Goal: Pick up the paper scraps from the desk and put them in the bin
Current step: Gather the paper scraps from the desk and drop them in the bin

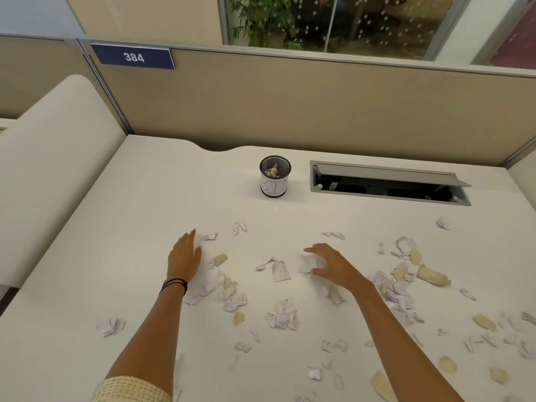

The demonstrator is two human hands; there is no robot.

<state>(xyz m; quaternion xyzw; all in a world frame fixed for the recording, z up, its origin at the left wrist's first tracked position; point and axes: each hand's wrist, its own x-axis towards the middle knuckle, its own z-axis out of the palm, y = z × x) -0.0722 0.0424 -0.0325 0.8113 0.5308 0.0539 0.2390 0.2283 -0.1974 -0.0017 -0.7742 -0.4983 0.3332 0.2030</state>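
Lying scattered over the middle and right of the counter, white and tan paper scraps are seen, thickest toward the right edge and the near edge. The bin, a small black mesh cup with a white label, is set upright close to the far edge, well apart from both hands, and crumpled paper is held inside it. The left hand is laid flat on the counter at the left border of the scraps, its fingers straight and together, with nothing gripped. The right hand is held low over the middle of the counter, its fingers spread apart and curved about a blurred white scrap; whether that scrap is touched cannot be told. Dark bands are worn on the left wrist. An open cable hatch is sunk into the counter just right of the bin, and a blue sign marked 384 is fixed to the partition behind
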